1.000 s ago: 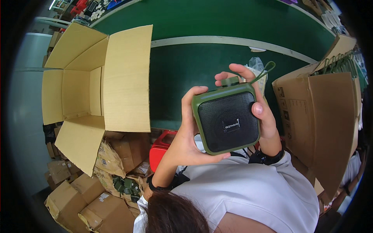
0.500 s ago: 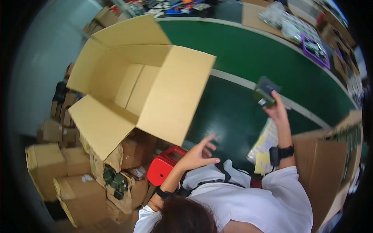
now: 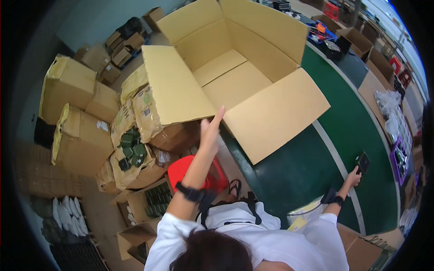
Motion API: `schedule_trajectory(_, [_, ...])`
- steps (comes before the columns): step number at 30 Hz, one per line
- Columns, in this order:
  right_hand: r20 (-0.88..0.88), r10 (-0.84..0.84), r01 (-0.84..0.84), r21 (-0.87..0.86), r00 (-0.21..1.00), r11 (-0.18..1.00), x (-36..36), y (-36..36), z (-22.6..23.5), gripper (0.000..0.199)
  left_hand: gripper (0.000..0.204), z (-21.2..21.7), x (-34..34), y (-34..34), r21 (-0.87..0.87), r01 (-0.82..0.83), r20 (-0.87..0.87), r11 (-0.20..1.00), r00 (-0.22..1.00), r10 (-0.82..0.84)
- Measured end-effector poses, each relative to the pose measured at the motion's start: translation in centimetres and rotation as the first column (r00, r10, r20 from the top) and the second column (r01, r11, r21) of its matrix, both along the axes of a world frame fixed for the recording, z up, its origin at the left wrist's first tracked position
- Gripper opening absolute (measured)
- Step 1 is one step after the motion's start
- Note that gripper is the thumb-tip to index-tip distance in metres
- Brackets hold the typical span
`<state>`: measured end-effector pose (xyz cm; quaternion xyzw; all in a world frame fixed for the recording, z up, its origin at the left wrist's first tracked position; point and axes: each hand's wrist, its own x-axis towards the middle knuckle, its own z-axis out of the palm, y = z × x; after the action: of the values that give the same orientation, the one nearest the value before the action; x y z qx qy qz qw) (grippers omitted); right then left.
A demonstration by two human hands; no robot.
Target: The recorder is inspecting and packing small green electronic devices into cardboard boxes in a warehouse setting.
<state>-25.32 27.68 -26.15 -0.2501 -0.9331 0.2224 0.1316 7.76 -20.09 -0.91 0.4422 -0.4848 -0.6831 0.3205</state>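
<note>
A large open cardboard box (image 3: pixel 275 117) with its flaps spread stands at the far middle. My left hand (image 3: pixel 210 135) reaches up to its near corner, where two flaps meet. The fingers are stretched apart, and I cannot tell whether they touch the cardboard. On the right, my right hand (image 3: pixel 354 177) is closed around a small dark green box (image 3: pixel 363 161) with a black face, held above the green table (image 3: pixel 298 167). A plastic-wrapped pack (image 3: pixel 307 208) with yellow paper lies on the table by my right forearm.
A red plastic stool (image 3: pixel 181 170) stands below my left forearm. Cartons (image 3: pixel 83 144) and sacks crowd the left floor, one holding several dark green boxes (image 3: pixel 132 149). A purple tray (image 3: pixel 399 160) lies far right; another carton (image 3: pixel 359 248) stands near right.
The view has turned left, so the large box appears farther right. My left hand has gone from near my lap up to the box corner. My right hand still holds the small green box.
</note>
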Motion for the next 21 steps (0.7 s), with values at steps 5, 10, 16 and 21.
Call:
schedule_trajectory(5, [-0.458,0.229,-0.451,-0.463,0.859,0.764,6.4,-1.5,0.6,0.046,0.050,-6.7,-4.1,-3.3,-0.348,-0.226,0.106,0.910,0.955,0.277])
schedule_trajectory(10, [-0.203,0.510,-0.442,-0.799,0.836,0.407,18.9,-10.7,10.2,0.046,0.043,-8.8,1.5,-5.3,-0.339,-0.328,-0.016,0.882,0.939,0.343])
schedule_trajectory(16, [-0.635,0.744,-0.599,-0.683,0.205,-0.418,20.6,-20.8,18.9,0.067,0.033,-3.3,18.4,-0.3,-0.347,-0.328,-0.145,0.879,0.944,0.295])
schedule_trajectory(21, [-0.386,0.754,-0.538,-0.841,0.532,-0.051,21.5,-28.2,20.7,0.074,0.031,-0.8,27.6,1.3,-0.577,-0.138,0.049,0.805,0.978,0.203])
